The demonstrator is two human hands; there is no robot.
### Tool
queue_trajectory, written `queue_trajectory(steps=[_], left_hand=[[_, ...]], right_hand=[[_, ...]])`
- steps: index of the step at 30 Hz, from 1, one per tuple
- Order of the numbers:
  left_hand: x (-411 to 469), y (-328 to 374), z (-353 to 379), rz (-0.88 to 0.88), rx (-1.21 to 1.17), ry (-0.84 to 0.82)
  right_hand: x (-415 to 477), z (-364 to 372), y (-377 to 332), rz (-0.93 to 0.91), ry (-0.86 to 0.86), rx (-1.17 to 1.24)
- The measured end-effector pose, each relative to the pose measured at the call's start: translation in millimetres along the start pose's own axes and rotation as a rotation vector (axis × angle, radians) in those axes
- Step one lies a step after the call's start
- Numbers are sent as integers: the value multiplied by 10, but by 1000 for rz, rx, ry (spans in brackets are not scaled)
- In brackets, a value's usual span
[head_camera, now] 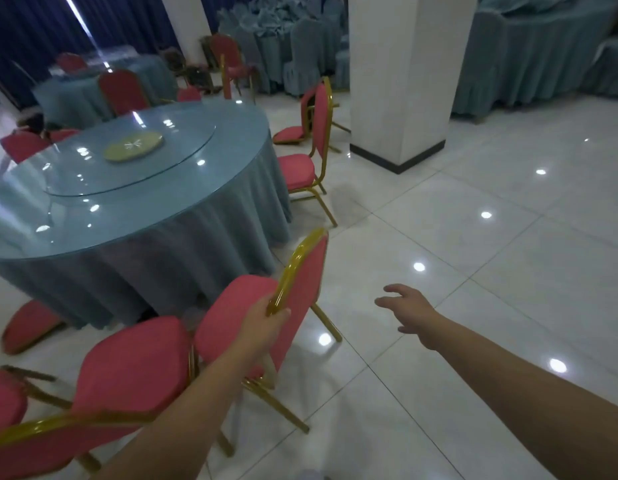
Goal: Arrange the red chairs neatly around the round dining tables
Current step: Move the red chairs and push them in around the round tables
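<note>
A round dining table (203, 233) with a blue-green cloth and a glass turntable fills the left half of the view. My left hand (266, 322) grips the gold frame at the backrest edge of a red chair (302, 289) that stands by the table's near side. My right hand (406, 306) hovers open over the floor to that chair's right, touching nothing. Another red chair (127, 368) stands close by at the lower left. A further red chair (300, 168) faces the table at its right side.
A white square pillar (401, 81) rises behind the table on the right. More red chairs (122, 90) ring the table's far side. One seat (27, 325) lies tipped by the cloth. Cloth-covered tables and chairs (543, 53) line the back. Glossy white tile floor (491, 237) spreads to the right.
</note>
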State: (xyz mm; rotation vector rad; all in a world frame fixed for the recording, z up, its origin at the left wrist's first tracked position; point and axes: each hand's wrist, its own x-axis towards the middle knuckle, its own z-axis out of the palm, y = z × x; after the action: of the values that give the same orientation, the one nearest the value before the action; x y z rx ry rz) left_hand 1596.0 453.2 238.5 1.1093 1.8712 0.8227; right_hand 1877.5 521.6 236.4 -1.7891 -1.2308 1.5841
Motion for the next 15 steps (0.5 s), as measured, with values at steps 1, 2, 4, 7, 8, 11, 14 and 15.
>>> queue_trajectory(steps=[1,2,4,7,8,11,14,15], left_hand=[[78,133,35,45,42,-24],[181,266,74,80,81,-43],[442,526,187,163,147,-69],[923,923,413,250,219,-101],[1099,1041,482,255,234,-125],[1567,1309,641,172,236,-261],[1966,1477,800,105,221,-392],[2144,1543,865,115,229,-417]], right_hand=[[57,-74,-46,-4,11,2],[127,-146,-100,-10,22,3],[291,-288,-232,-26,51,5],[570,-499,-508,-44,98,4],[660,-555,-622,-48,112,4],[903,-676,-939,-31,151,16],[1096,-748,-1118,-32,138,28],[1197,-770,-1164,-42,138,48]])
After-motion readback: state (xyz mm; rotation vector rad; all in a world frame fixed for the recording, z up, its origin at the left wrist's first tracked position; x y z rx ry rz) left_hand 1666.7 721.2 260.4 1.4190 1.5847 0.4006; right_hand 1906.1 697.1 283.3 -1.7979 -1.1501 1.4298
